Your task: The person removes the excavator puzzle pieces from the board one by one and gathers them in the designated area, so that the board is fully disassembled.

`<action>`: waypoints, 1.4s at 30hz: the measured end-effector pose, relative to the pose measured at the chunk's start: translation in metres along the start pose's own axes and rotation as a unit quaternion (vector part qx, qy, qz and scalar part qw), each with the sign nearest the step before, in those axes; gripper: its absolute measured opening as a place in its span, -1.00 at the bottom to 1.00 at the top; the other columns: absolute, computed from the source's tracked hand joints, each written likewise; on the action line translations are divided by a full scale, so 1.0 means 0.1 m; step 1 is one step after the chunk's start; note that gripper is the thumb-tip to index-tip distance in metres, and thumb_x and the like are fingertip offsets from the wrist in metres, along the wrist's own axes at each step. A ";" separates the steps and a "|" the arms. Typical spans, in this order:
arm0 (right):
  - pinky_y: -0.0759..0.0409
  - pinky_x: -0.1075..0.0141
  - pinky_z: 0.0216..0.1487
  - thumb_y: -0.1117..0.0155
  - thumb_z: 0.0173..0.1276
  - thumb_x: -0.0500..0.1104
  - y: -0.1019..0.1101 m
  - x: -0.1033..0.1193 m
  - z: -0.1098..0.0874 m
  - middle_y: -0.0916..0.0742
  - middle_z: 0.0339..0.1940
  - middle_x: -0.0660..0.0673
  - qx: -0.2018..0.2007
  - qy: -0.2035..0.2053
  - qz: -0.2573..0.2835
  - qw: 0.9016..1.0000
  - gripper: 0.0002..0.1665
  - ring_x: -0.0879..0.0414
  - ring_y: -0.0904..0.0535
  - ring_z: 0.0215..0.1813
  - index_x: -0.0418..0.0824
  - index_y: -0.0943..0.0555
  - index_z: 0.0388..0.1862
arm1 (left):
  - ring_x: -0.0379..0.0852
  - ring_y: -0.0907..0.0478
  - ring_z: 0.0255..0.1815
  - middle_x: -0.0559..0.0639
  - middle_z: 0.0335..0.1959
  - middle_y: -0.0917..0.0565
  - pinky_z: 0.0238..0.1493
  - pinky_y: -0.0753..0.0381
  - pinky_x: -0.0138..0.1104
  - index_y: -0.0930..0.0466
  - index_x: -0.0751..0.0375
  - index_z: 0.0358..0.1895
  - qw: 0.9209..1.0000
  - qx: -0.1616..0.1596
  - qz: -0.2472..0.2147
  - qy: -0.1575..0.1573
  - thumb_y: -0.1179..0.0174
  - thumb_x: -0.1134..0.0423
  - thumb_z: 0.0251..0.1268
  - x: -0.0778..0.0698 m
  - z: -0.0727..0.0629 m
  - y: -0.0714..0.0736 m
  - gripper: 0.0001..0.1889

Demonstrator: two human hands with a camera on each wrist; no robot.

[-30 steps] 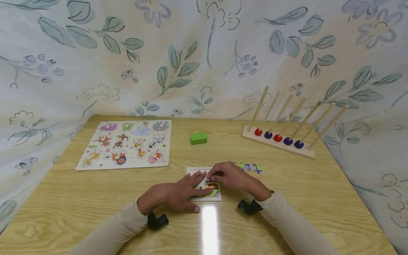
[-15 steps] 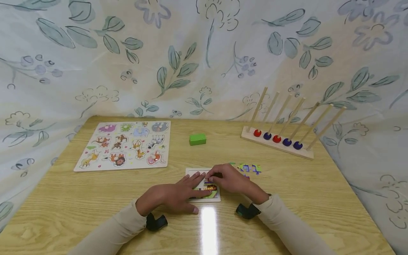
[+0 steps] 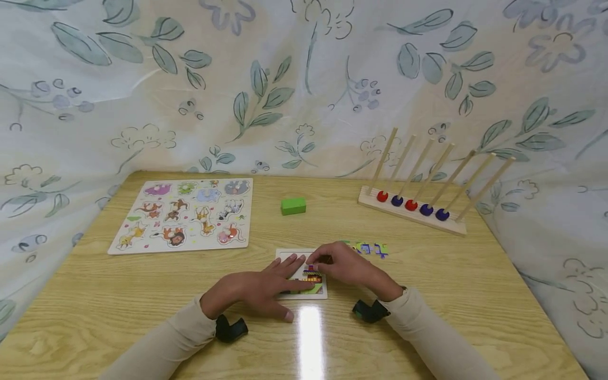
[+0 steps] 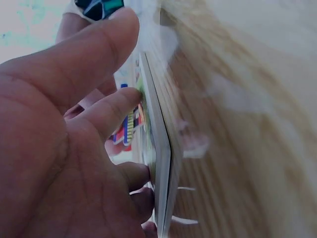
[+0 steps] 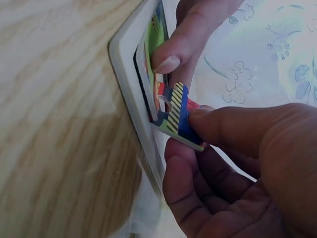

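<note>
A small jigsaw board with a pale frame (image 3: 313, 296) lies on the table before the person, part of a colourful picture laid in it. Across it rests the left hand (image 3: 263, 293), fingers spread and straight, their tips touching the board and its laid pieces. The right hand (image 3: 349, 266) pinches a jigsaw piece (image 5: 181, 116) between thumb and fingers. That piece, blue with a yellow-striped band, is tilted in the right wrist view, its lower edge against the laid pieces. In the left wrist view the board's edge (image 4: 161, 148) runs beside the left fingers. The hands hide part of the board.
Loose jigsaw pieces (image 3: 381, 250) lie just beyond the right hand. A green block (image 3: 293, 206) stands farther back. An animal peg puzzle (image 3: 182, 216) lies at the back left, and a wooden stand with upright rods (image 3: 413, 211) and red and blue beads at the back right.
Both hands stay nearly in place. The right fingers shift slightly over the board, and a little more of the pinched jigsaw piece shows. The head view moves a little.
</note>
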State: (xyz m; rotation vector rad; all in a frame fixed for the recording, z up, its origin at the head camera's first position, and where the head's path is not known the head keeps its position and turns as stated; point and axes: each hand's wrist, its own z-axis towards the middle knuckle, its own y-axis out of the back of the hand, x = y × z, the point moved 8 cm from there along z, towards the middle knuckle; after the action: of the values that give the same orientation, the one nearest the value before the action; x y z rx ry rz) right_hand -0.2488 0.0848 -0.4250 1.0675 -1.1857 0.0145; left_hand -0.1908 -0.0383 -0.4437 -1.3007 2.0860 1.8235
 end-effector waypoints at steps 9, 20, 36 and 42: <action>-0.56 0.31 -0.03 -0.21 0.40 -0.35 0.01 0.05 0.02 -0.74 -0.14 0.02 0.001 0.014 -0.018 1.000 -0.81 0.16 -0.61 -0.03 -0.21 -0.72 -0.12 | 0.12 0.47 0.54 0.17 0.58 0.33 0.44 0.34 0.11 -0.13 -0.13 0.54 1.000 -0.005 0.009 0.004 -0.19 -0.11 0.33 -0.03 -0.01 0.03 -0.25; -0.57 0.30 -0.06 -0.15 0.42 -0.37 -0.04 -0.03 0.03 -0.73 -0.13 -0.02 0.014 -0.009 0.035 0.999 -0.80 0.18 -0.61 -0.06 -0.26 -0.71 -0.12 | 0.15 0.42 0.55 0.21 0.57 0.30 0.44 0.28 0.13 -0.14 -0.13 0.53 0.999 -0.010 0.039 0.009 -0.18 -0.08 0.35 -0.04 0.01 -0.01 -0.27; -0.51 0.33 -0.43 -0.14 0.44 -0.31 0.30 -0.18 -0.17 -0.72 -0.23 -0.01 -0.040 -0.023 0.054 0.998 -0.81 0.10 -0.52 -0.41 -0.20 -0.71 -0.13 | 0.12 0.44 0.55 0.21 0.58 0.29 0.44 0.32 0.11 -0.10 -0.16 0.54 1.000 -0.004 0.014 0.006 -0.10 -0.03 0.43 -0.02 0.00 0.01 -0.33; -0.53 0.31 -0.41 -0.17 0.43 -0.30 0.48 -0.30 -0.32 -0.71 -0.27 -0.02 -0.059 -0.034 0.039 0.997 -0.83 0.13 -0.52 -0.40 -0.25 -0.70 -0.14 | 0.15 0.21 0.55 0.21 0.56 0.08 0.44 0.16 0.13 -0.20 0.02 0.51 0.999 -0.045 -0.005 0.005 -0.09 0.10 0.46 0.00 0.02 0.11 -0.40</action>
State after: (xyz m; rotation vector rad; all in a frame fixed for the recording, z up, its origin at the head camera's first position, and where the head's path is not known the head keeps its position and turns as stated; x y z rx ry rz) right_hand -0.2628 0.1473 -0.4150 0.9237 -1.2734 -0.0324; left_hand -0.1985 -0.0377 -0.4358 -1.3394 2.0212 1.9317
